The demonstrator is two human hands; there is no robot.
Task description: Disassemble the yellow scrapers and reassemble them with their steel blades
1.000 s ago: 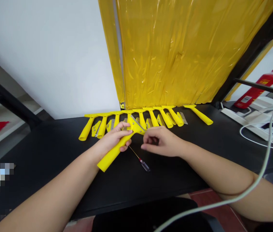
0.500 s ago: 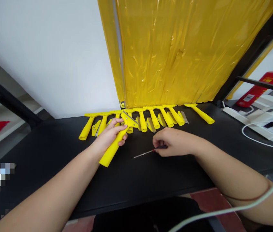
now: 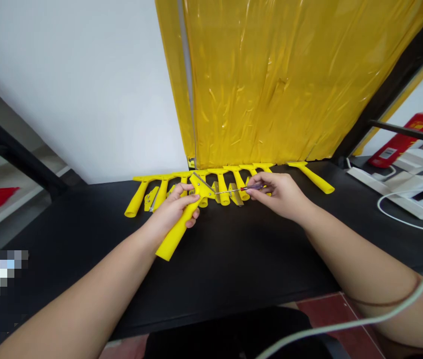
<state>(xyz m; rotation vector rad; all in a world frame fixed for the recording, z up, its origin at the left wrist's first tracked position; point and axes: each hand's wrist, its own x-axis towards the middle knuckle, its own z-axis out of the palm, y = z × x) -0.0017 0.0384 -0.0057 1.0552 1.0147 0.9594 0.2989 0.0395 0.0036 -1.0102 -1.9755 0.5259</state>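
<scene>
Two hands of ours work above the black desk [image 3: 234, 259]: our left hand [image 3: 172, 212] wraps a yellow scraper [image 3: 177, 234], our right hand [image 3: 279, 194] pinches a screwdriver [image 3: 251, 188], yellow plastic sheeting [image 3: 271, 85] hanging behind the desk.

The scraper's grip [image 3: 176, 234] is solid bright yellow, the same yellow as the row of scrapers [image 3: 223, 194] just beyond it. Right of the grip, the screwdriver [image 3: 252, 188] shows a red band on a dark handle — under the grip lies a black counter [image 3: 234, 259] — and far beyond it, glossy amber-yellow plastic sheeting [image 3: 271, 85].
</scene>
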